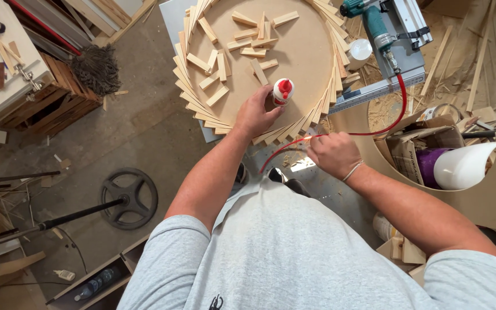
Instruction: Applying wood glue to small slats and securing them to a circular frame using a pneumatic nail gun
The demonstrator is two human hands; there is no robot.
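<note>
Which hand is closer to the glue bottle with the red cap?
Left. The left hand touches the glue bottle on the round board; the right hand is lower, off the board.

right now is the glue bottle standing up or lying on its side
Upright. The glue bottle stands on the round board, its red cap pointing up toward the camera, with the left hand gripping its side.

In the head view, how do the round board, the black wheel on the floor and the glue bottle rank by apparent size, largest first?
1. Round board, clearly largest.
2. Black wheel; it lies lower, farther from the camera, so its true size is unsure.
3. Glue bottle, smallest, in the left hand.
</note>
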